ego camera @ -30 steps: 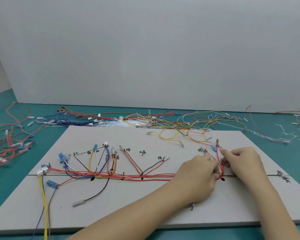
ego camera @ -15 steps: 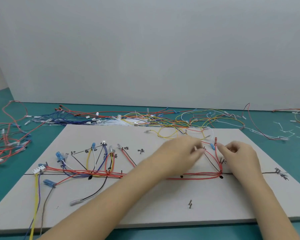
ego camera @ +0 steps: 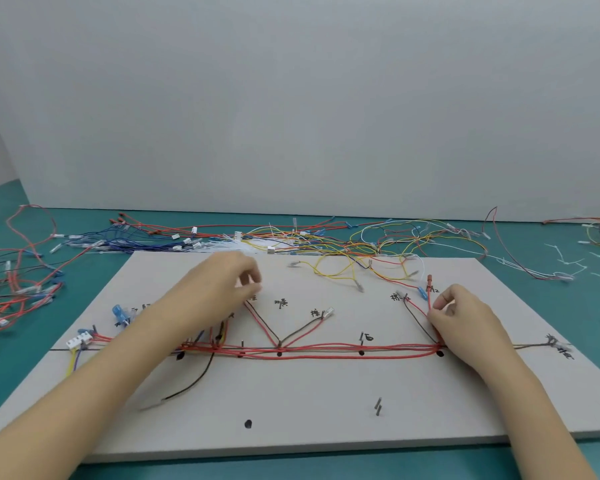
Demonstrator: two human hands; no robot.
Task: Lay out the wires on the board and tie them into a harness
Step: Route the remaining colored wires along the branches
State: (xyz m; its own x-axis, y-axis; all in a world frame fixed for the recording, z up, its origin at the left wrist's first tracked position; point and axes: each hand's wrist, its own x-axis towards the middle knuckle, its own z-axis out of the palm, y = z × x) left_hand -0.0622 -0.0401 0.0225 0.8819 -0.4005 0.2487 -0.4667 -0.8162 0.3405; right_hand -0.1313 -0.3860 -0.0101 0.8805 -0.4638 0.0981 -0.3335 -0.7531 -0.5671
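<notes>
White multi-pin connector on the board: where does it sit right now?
In the head view, the white connector lies at the board's left edge, at the left end of the red wire bundle, just left of the left forearm.

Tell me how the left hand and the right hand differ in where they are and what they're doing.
The left hand hovers near the board's far edge, fingertips pinched, what they hold unclear; the right hand sits lower at the trunk's right end, pinching a red wire. The left forearm crosses the bundle; the right does not. Both are over the board.
</notes>
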